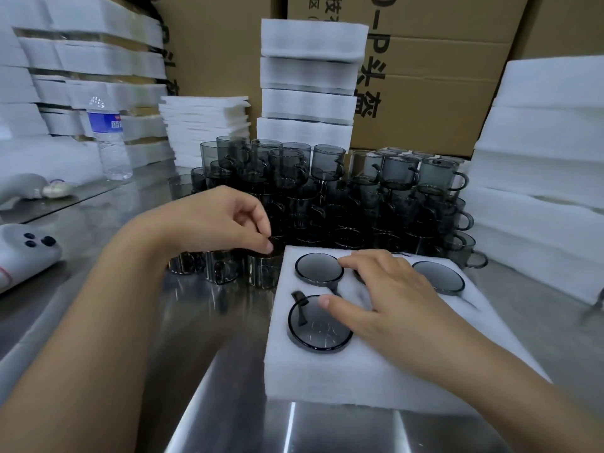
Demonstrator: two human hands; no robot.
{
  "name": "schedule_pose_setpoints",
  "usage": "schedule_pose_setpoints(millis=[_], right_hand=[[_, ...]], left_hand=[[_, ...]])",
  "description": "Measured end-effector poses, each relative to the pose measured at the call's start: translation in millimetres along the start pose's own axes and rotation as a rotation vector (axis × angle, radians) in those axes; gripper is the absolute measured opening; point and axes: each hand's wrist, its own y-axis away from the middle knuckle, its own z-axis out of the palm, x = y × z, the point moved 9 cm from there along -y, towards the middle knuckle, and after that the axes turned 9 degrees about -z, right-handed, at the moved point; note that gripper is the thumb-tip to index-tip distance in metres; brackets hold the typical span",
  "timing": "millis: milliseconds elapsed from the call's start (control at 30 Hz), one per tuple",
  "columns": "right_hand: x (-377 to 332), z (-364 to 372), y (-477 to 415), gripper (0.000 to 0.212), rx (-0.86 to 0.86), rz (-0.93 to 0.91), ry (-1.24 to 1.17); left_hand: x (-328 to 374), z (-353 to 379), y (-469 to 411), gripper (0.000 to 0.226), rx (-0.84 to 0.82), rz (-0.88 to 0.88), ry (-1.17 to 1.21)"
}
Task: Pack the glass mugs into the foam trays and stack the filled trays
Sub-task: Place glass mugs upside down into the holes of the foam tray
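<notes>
Left grip (225, 220) in pinch on rim of mug (263, 271) beside foam tray (327, 371); right grip (389, 299) flat atop it

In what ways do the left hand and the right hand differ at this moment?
The left hand pinches the rim of a mug with curled fingers; the right hand lies with spread fingers. The left hand is over the steel table beside the foam tray; the right hand rests on the tray, thumb on a packed mug. Both are bare.
</notes>
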Motion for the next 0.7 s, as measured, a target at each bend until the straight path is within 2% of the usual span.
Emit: schedule_pose_setpoints(millis=[100,267,400,700], right_hand=[[0,-1,1,0.078,0.010,0.007,-0.007],[-6,-4,4,0.100,0.034,0.009,0.034],[-5,-4,4,0.101,0.026,0.016,0.045],[-5,-3,5,0.102,-0.002,0.027,0.054]], left_hand=[[-5,-4,-6,0.020,0.113,0.004,-0.119],[-13,14,-15,0.018,0.063,-0.067,-0.342],[-12,25,-18,0.009,0.034,-0.064,-0.356],[0,15,-15,0.008,0.156,-0.018,-0.273]])
